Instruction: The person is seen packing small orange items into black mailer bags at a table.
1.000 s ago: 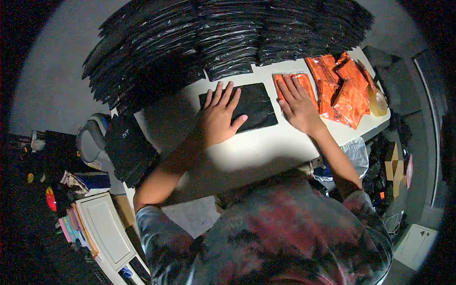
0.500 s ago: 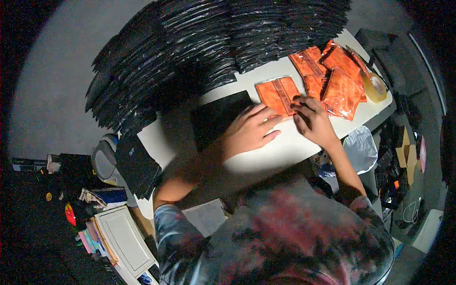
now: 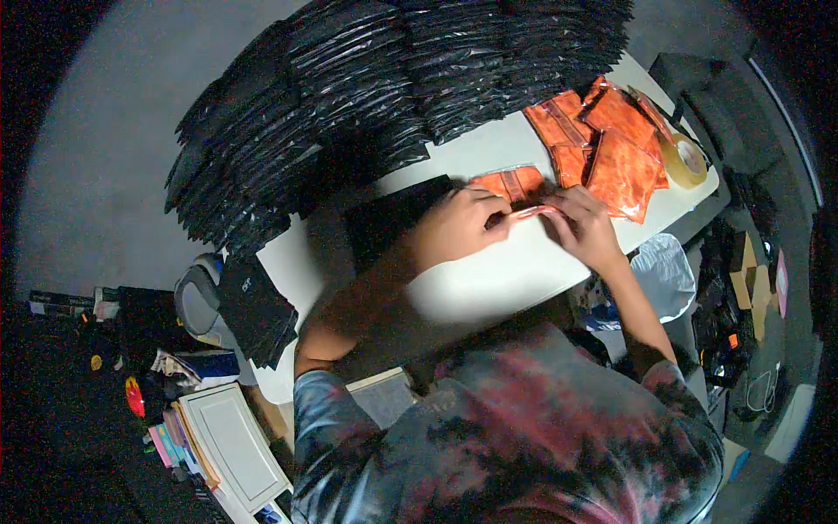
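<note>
a white table (image 3: pixel 502 284) carries tall stacks of black packets (image 3: pixel 393 70) along its far side, a heap of orange packets (image 3: pixel 615 131) at right, and one flat black packet (image 3: pixel 394 214) partly hidden by the left forearm. the left hand (image 3: pixel 471 225) and right hand (image 3: pixel 587 229) pinch the near edge of an orange packet (image 3: pixel 511 182) between them. a tape roll (image 3: pixel 687 160) sits beside the heap. half a second ago that packet lay flat; now its near edge is raised.

Dark-banded orange packet (image 3: pixel 500 183), black stacks (image 3: pixel 463 70), white table (image 3: pixel 489 284), red-and-grey tie-dyed shirt (image 3: pixel 515 410)
</note>
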The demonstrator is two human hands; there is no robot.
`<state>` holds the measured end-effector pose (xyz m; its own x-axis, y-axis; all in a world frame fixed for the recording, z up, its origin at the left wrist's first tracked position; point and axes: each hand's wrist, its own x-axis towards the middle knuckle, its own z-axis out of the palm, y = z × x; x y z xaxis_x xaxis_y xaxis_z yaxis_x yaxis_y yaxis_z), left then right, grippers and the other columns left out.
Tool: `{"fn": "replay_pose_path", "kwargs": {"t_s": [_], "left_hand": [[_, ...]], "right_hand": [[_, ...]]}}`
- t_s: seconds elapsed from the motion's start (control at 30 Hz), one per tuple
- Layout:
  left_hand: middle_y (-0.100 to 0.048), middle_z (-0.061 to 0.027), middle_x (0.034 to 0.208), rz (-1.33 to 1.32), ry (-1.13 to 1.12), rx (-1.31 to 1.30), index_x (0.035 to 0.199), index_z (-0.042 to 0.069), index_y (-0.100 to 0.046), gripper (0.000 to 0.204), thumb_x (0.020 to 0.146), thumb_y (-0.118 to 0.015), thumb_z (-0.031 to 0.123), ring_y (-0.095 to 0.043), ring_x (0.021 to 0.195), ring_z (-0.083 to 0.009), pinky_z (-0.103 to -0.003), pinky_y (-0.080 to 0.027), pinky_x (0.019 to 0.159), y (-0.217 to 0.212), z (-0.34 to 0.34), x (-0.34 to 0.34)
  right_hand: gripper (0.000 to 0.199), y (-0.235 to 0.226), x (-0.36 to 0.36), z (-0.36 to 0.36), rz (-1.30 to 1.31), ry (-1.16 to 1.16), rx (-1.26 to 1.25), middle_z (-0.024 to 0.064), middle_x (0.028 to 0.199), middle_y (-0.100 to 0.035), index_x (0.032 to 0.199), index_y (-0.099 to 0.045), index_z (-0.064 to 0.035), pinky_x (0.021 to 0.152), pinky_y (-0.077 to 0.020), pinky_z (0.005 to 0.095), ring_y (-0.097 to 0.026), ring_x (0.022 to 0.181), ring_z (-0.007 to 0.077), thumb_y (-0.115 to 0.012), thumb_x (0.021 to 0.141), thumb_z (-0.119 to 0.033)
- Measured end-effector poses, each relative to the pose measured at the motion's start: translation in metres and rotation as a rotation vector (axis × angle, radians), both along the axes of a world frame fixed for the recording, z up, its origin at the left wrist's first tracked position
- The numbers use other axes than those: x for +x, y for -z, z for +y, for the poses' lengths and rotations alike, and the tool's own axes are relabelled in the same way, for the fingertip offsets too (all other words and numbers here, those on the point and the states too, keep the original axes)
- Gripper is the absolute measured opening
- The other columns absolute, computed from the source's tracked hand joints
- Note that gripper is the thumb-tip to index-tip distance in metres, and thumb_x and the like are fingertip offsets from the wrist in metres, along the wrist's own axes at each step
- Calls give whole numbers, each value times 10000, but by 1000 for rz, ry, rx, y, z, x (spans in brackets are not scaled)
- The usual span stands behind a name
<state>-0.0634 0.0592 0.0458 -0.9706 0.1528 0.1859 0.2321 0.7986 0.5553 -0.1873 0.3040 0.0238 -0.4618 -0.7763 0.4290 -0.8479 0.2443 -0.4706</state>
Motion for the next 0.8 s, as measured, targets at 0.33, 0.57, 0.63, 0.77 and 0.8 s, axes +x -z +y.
{"fn": "replay_pose_path", "kwargs": {"t_s": [0.33,0.57,0.63,0.77,0.8], "left_hand": [[-730,-152,989,-55,11,175,1094,44,-753,351,919,-749,348,-646,1074,-366,-469,-485,994,-1,1,-5],[-626,-214,1166,139,-162,-210,1202,38,-709,516,877,-772,433,-592,1118,-402,-470,-467,1019,11,-4,-24],[-601,-217,1193,65,-144,-256,1186,33,-700,537,864,-778,456,-579,1130,-405,-476,-465,1025,15,-7,-29],[-658,-240,1194,-8,-64,27,1087,32,-629,416,861,-812,330,-632,1118,-382,-506,-493,1007,16,-11,-38],[-681,-246,1200,-38,-23,180,1077,38,-597,370,874,-817,256,-661,1107,-350,-493,-519,979,16,-13,-38]], "right_hand": [[265,-29,13,10,-308,101,286,235,990,-622,1058,-673,34,861,-504,475,-632,935,445,-662,988,-221],[315,-12,3,4,-252,40,40,241,1226,-648,1121,-676,35,1025,-484,435,-605,1199,435,-653,996,-253],[297,-11,-4,6,-334,19,140,228,1346,-614,1118,-694,33,1062,-471,419,-581,1282,411,-678,976,-228],[267,-15,-6,5,-492,7,143,225,1307,-627,1081,-711,35,1043,-477,423,-604,1239,390,-707,952,-198],[250,-18,-2,5,-462,9,83,214,1259,-648,1058,-722,37,1020,-486,413,-626,1191,365,-725,938,-183]]}}
